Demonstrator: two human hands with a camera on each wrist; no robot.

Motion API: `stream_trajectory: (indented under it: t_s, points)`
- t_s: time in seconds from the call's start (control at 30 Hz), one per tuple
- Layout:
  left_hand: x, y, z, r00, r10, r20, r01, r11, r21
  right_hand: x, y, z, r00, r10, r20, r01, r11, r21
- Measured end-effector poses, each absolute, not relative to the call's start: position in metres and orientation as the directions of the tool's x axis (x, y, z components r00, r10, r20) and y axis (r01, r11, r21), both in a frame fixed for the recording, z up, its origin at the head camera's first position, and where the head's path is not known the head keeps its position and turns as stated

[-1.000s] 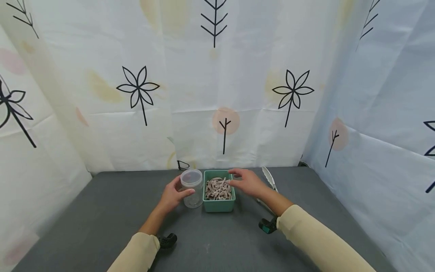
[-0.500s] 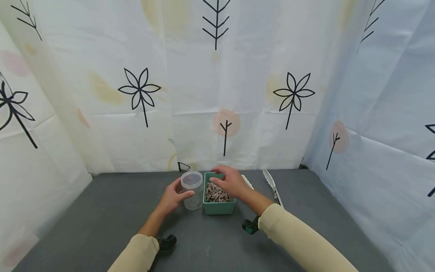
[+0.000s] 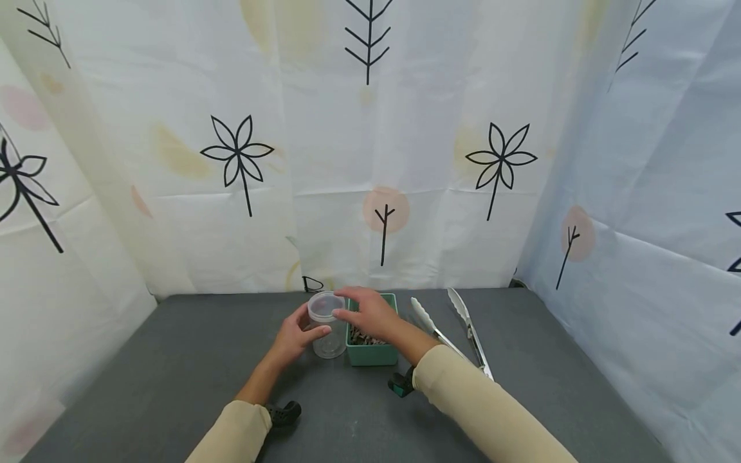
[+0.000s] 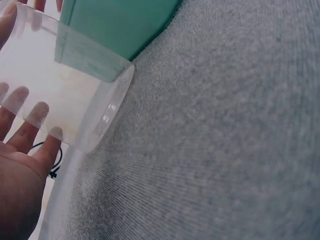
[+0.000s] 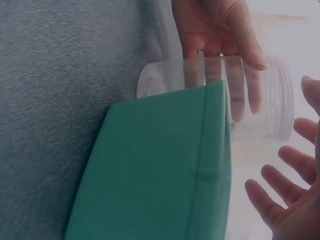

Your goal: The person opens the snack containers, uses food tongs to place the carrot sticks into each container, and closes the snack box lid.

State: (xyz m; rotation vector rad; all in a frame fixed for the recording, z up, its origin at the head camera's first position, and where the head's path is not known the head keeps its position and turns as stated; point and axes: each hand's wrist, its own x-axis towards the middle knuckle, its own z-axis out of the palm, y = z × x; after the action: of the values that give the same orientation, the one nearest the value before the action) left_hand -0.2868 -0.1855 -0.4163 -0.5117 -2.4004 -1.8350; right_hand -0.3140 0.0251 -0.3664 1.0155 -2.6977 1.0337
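Note:
A clear plastic jar with a translucent lid stands upright on the dark grey table. My left hand holds it from the left, thumb across the front and fingers behind the clear wall. Over the green container, my right hand reaches to the lid, fingers spread. In the right wrist view, the right fingers are beside the lid; whether any touches it I cannot tell. Greyish-brown shredded strips lie in the container, partly hidden by the right hand.
Metal tongs with pale tips lie spread apart to the right, their near end hidden by the right sleeve. A white patterned curtain hangs behind the table; others flank both sides.
My right hand has moved left, from the container's right edge across it to the jar's lid. More of the tongs shows now. The left hand and jar have stayed put.

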Motion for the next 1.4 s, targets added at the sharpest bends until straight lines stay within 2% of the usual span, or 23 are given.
stream_trajectory:
  t_s: [0.2, 0.6, 0.9, 1.1, 1.27, 1.4]
  points:
    - [-0.287, -0.186, -0.418, -0.934, 0.230, 0.274, 0.326, 0.230, 0.917, -0.316, 0.013, -0.366, -0.752, -0.606, 0.259, -0.644, 0.595, -0.480]
    - [-0.308, -0.192, -0.446, -0.923, 0.220, 0.315, 0.360, 0.205, 0.910, -0.318, 0.006, -0.358, -0.758, -0.606, 0.241, -0.652, 0.703, -0.284]
    - [-0.308, -0.190, -0.457, -0.920, 0.243, 0.308, 0.366, 0.254, 0.895, -0.320, 0.005, -0.363, -0.757, -0.589, 0.283, -0.649, 0.727, -0.223]
    - [-0.308, -0.188, -0.458, -0.929, 0.205, 0.309, 0.359, 0.291, 0.887, -0.318, 0.003, -0.364, -0.765, -0.569, 0.301, -0.636, 0.740, -0.218]
    - [-0.306, -0.186, -0.456, -0.935, 0.176, 0.308, 0.351, 0.331, 0.876, -0.315, -0.002, -0.364, -0.769, -0.551, 0.325, -0.620, 0.765, -0.172]
    - [-0.296, -0.180, -0.440, -0.931, 0.180, 0.317, 0.363, 0.361, 0.859, -0.314, -0.007, -0.364, -0.775, -0.530, 0.343, -0.600, 0.788, -0.140]
